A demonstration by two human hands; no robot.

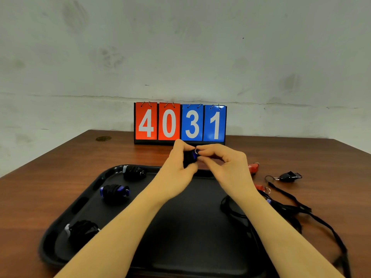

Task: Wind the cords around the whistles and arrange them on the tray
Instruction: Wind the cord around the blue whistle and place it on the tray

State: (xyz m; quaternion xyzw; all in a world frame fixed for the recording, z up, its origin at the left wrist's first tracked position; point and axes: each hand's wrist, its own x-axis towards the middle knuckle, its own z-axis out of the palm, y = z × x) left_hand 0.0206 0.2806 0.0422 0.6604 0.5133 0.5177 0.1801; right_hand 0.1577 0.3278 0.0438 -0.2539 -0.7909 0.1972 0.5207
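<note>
Holding a blue whistle up over the far edge of the tray, you have both hands on it. Your left hand has its grip closed round the cord-wrapped body; your right hand pinches narrowly at the ring end, thumb and forefinger tight on it.

On the tray, down its left side, three wound whistles lie apart from one another: one at the far corner, a blue one in the middle, one nearest you. A loose loop of cord lies over the tray's right part.

On the surface right of the tray: a black whistle with its cord unwound, two red whistles partly hidden behind your right wrist, and a tangle of black cords running toward you.

At the far edge, against the wall, a scoreboard reads 4 0 in red, 3 1 in blue.
</note>
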